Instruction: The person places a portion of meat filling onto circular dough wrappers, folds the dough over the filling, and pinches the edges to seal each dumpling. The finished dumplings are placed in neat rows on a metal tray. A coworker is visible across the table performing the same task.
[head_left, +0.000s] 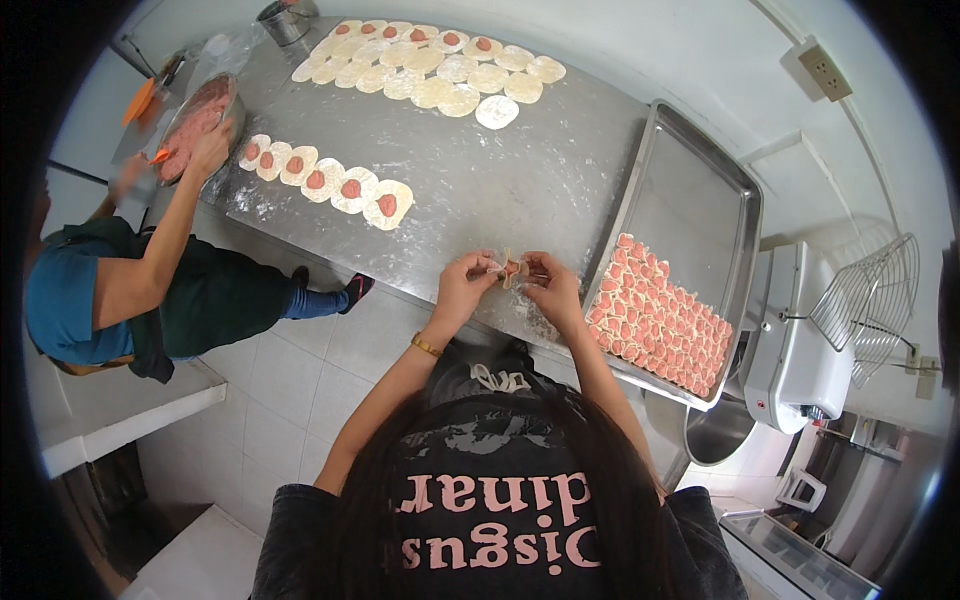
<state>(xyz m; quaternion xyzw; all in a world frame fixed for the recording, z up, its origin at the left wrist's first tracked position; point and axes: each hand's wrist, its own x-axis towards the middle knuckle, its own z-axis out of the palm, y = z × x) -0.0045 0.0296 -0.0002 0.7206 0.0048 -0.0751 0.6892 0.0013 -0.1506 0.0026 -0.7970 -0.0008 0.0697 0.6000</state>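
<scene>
Over the near edge of the steel table, my left hand [468, 284] and my right hand [549, 283] pinch a small open dumpling [509, 271] from both sides. Its pale wrapper is partly gathered, with pink filling showing in the middle. Left of my hands lies a row of round wrappers [328, 181], each topped with a lump of pink meat filling. To my right, a large metal tray [690, 180] holds many open-topped dumplings [655, 315] packed close together in its near part.
Overlapping wrappers [425, 62] line the table's far side, some topped with filling. At the left a co-worker [110, 290] reaches into a bowl of pink meat [200, 125] with an orange tool. A metal canister [285, 22] stands at the far left; a white mixer [795, 340] is beyond the tray.
</scene>
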